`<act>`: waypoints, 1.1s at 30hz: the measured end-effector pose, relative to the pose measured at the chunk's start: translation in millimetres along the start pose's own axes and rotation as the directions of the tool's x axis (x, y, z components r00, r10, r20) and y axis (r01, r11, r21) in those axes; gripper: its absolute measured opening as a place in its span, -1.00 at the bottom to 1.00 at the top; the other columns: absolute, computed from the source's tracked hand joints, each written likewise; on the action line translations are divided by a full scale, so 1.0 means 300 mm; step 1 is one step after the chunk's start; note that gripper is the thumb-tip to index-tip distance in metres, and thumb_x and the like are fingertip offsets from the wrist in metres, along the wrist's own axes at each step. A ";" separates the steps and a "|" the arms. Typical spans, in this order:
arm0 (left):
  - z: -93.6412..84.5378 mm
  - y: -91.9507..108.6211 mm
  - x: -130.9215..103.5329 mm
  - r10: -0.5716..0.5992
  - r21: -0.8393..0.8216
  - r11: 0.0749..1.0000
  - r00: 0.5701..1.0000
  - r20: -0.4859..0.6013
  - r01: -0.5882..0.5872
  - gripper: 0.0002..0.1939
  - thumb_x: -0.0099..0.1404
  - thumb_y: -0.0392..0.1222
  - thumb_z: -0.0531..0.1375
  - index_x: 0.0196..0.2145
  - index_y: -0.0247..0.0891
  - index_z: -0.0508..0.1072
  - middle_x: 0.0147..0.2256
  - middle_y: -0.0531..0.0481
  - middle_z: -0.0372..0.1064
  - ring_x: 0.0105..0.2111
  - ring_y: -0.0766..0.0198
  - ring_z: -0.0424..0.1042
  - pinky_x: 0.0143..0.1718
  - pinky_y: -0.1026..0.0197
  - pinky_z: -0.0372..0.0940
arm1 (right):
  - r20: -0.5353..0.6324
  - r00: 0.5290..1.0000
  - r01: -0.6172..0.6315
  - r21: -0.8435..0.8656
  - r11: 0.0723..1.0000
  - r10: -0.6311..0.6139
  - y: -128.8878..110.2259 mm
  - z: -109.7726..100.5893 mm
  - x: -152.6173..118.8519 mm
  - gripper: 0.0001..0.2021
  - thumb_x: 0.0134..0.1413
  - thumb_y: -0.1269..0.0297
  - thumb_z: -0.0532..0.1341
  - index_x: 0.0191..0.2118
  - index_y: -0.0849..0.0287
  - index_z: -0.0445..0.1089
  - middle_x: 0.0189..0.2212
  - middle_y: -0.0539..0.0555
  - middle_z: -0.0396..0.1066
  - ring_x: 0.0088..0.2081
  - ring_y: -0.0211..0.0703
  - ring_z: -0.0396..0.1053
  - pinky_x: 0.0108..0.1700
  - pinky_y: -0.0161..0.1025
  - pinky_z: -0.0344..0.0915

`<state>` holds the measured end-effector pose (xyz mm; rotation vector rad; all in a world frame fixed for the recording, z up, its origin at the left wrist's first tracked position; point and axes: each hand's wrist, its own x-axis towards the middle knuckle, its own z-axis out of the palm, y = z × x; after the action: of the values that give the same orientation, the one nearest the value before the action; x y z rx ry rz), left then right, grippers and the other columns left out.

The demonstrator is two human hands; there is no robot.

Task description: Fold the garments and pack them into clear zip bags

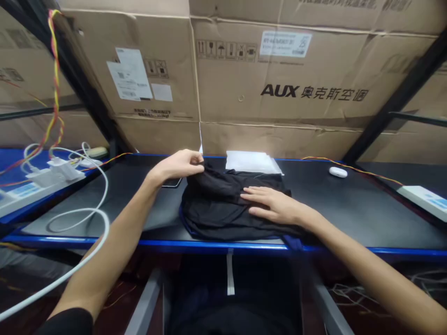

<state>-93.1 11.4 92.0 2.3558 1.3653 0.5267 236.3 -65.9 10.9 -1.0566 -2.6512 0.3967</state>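
A black cloth garment (216, 218) with dark blue edging lies bunched on the black tabletop, close to the blue front edge. Its exact kind cannot be made out. My left hand (179, 165) pinches the upper left edge of the cloth between thumb and fingers, lifting it slightly. Flat on the right part of the fabric rests my right hand (270, 204), fingers stretched out. A dark blue end of the cloth (292, 242) hangs over the table's front edge, below my right wrist.
Behind the cloth lies a white packet (251, 162). A phone-like object (172, 183) shows partly under my left wrist. A white earbud case (338, 172) sits right. White cable (104, 218) loops from a power strip (42, 186) at left. Cardboard boxes (230, 93) wall the back.
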 end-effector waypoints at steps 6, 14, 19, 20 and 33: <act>0.142 0.121 0.020 0.050 -0.147 0.981 0.904 -0.424 -0.123 -0.71 0.21 -0.07 0.23 -0.16 -0.27 0.51 -0.19 -0.03 0.53 -0.21 0.17 0.47 -0.09 0.21 0.32 | -0.153 0.981 -0.104 0.108 0.989 0.120 0.053 -0.064 -0.061 -0.56 0.33 -0.04 0.11 0.16 0.02 0.48 0.24 0.11 0.38 0.29 0.11 0.28 0.35 0.12 0.16; 0.377 0.196 -0.008 0.361 0.059 0.932 0.929 -0.080 -0.357 -0.63 0.28 -0.26 0.19 0.04 -0.15 0.48 -0.05 -0.03 0.55 -0.05 0.12 0.50 0.06 0.12 0.32 | -0.226 0.947 -0.209 0.108 0.972 0.228 0.127 -0.063 -0.155 -0.56 0.32 -0.07 0.11 0.13 -0.01 0.51 0.20 0.07 0.42 0.30 0.15 0.26 0.37 0.19 0.12; 0.374 0.189 -0.018 0.473 0.077 0.875 0.878 0.079 -0.478 -0.74 0.36 -0.03 0.20 -0.14 -0.22 0.58 -0.08 -0.08 0.56 -0.05 0.10 0.50 0.06 0.15 0.29 | -0.193 0.956 -0.202 0.111 0.973 0.221 0.137 -0.040 -0.179 -0.55 0.33 -0.05 0.11 0.19 -0.02 0.46 0.29 0.07 0.32 0.37 0.11 0.14 0.40 0.19 0.05; 0.357 0.190 -0.019 0.465 0.054 0.881 0.882 0.072 -0.469 -0.70 0.38 0.04 0.18 -0.17 -0.21 0.58 -0.10 -0.07 0.56 -0.08 0.12 0.51 0.02 0.17 0.29 | -0.197 0.955 -0.202 0.105 0.974 0.219 0.137 -0.038 -0.179 -0.55 0.33 -0.05 0.10 0.19 -0.02 0.45 0.30 0.08 0.29 0.37 0.11 0.13 0.40 0.19 0.04; 0.209 0.123 0.003 -0.216 0.380 0.912 0.968 0.128 0.153 -0.25 0.15 0.57 0.04 -0.52 -0.25 0.47 -0.43 -0.24 0.50 -0.35 -0.07 0.52 -0.28 0.11 0.28 | -0.146 0.959 -0.239 0.050 0.970 0.244 0.126 -0.031 -0.171 -0.51 0.30 -0.04 0.15 0.25 -0.03 0.39 0.39 0.08 0.14 0.43 0.17 -0.04 0.42 0.25 -0.05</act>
<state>-34.8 -12.8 55.9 2.4441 1.7049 0.0122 299.2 -74.0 -0.4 -1.3503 -2.3829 0.3889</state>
